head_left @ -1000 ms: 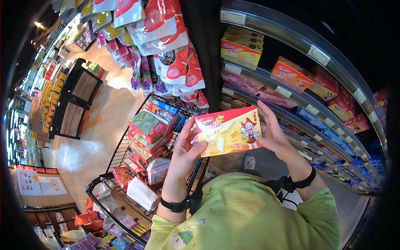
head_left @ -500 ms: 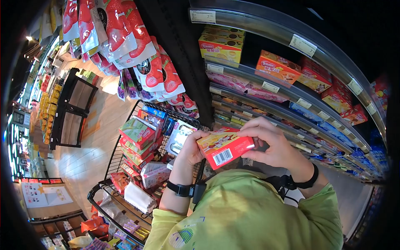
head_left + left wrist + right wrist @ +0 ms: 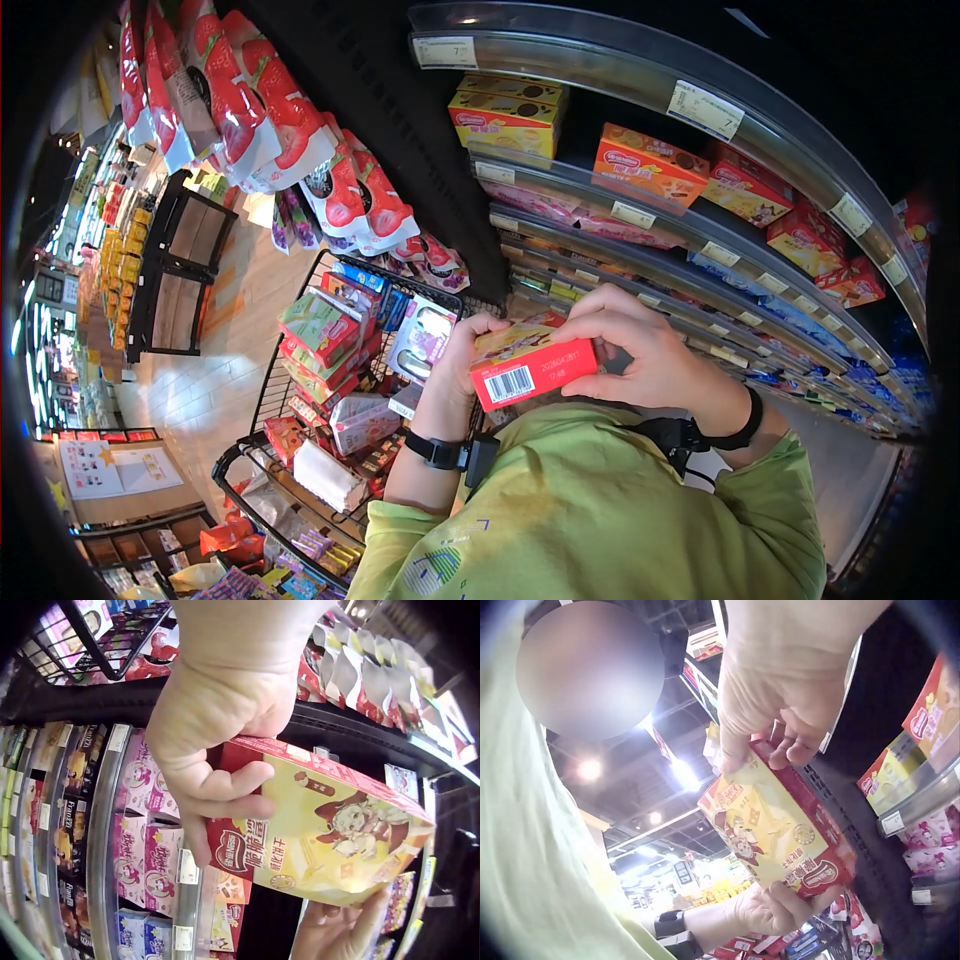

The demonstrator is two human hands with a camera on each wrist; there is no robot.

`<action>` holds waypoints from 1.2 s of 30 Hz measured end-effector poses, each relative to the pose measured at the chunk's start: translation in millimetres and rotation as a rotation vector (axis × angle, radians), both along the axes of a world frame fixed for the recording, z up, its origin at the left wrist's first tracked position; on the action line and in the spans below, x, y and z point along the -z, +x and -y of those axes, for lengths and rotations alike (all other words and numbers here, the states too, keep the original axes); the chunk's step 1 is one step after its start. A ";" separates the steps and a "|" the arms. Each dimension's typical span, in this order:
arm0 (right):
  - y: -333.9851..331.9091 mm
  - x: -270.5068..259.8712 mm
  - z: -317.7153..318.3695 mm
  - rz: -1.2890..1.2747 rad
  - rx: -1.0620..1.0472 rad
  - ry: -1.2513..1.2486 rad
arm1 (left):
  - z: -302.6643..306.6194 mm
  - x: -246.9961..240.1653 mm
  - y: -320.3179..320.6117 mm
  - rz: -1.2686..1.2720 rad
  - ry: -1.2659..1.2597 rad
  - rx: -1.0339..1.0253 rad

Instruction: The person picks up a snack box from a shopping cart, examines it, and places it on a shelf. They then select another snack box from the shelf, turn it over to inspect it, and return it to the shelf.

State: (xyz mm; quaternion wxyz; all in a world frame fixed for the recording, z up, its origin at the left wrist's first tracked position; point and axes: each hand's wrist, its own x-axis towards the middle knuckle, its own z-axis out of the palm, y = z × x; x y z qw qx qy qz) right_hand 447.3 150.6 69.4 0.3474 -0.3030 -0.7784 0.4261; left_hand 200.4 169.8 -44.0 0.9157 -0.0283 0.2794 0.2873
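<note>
A red and yellow biscuit box [image 3: 535, 372] is held between both hands in front of the green shirt. Its red end, with a barcode and a printed date, faces the head camera. My left hand [image 3: 458, 358] grips the box at its left side; the left wrist view shows those fingers [image 3: 229, 784] bent over the front beside the red logo. At the opposite end my right hand [image 3: 640, 350] grips it, fingers over the top edge and thumb along the lower edge. The right wrist view shows the yellow front [image 3: 772, 821] with a cartoon figure.
A black wire shopping cart [image 3: 225, 470] stands at the left, loaded with boxes [image 3: 318, 330] and a white packet [image 3: 330, 470]. Shelves [image 3: 560, 175] with price tags and snack boxes curve along the right. Strawberry-printed pouches [image 3: 215, 85] hang above the cart.
The box has turned from its broad front facing up to its red barcode end facing the head camera. My right hand has shifted from its right edge to over its top.
</note>
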 end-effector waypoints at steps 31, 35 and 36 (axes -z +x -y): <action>251.0 32.3 -52.7 0.778 0.827 0.367 | -50.6 -47.4 296.9 -1.186 1.693 -0.153; 255.2 47.5 -60.6 0.849 0.805 0.447 | -55.2 -33.0 307.0 -1.201 1.593 -0.117; 256.0 49.9 -61.2 0.883 0.796 0.471 | -54.1 -31.5 308.7 -1.207 1.587 -0.117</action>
